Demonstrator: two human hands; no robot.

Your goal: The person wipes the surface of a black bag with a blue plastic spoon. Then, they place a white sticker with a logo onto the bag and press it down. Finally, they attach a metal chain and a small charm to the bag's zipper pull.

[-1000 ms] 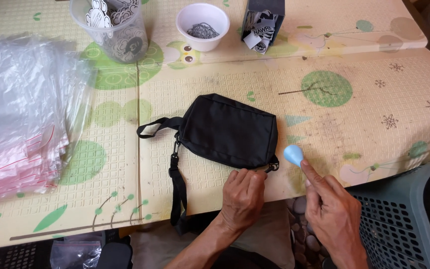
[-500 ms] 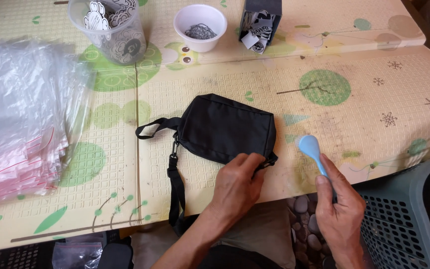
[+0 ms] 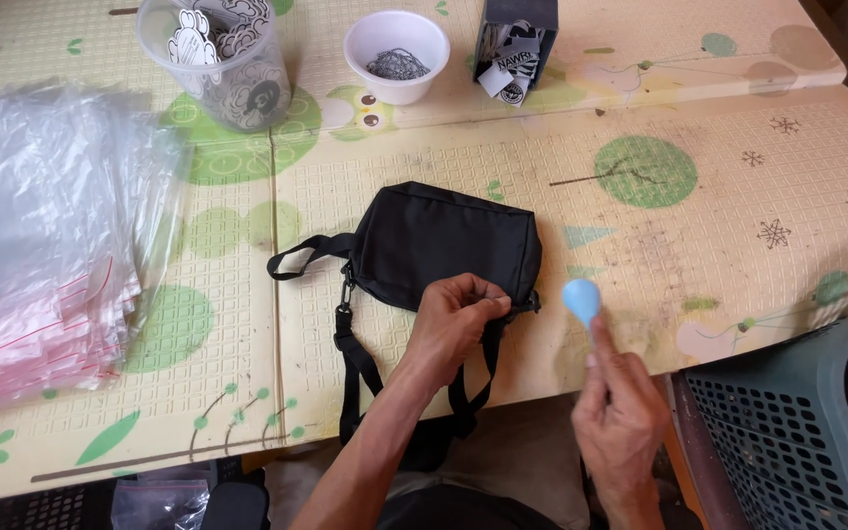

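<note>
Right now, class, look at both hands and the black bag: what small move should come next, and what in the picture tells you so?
Probably bring the right hand leftward, so the light blue tool it holds meets the near edge of the black bag. The left hand pinches that edge close to the strap, and the tool's rounded end hovers just right of the bag, apart from it.

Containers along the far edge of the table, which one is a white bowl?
The middle one, the white bowl holding small metal chains, between the clear plastic cup of tags and the dark box.
</note>
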